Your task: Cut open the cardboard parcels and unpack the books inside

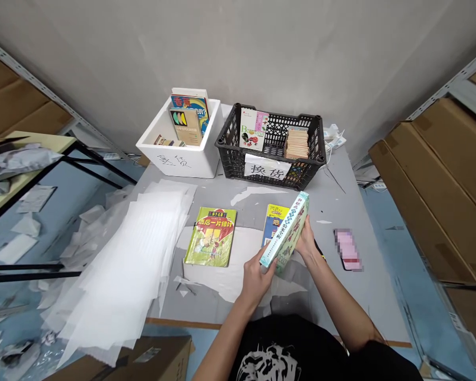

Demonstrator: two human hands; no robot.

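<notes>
Over the gray table top, a thick book with a pale green cover and red marks, up off the table, tilted, and held between two bare hands. Left hand low on the near side, fingers spread wide on the cover. Right hand on the far side, fingers pressed flat against the book. Both hands pushing in from two sides, a firm squeeze and no small pinch.

By the look of it, a stiff book, a bit heavy for one hand, with a smooth cover that could slip. Best to hold it by the two big flat sides, low down, and not by a corner, since soft corners can bend.

Just under it, a yellow and blue book, partly hidden. To the left, a yellow-green picture book, flat on the table. Farther back, a black plastic crate and a white foam box, both with books inside. Off to the left, a pile of thin white foam sheets. To the right, a blurred pink thing, maybe a phone.
</notes>
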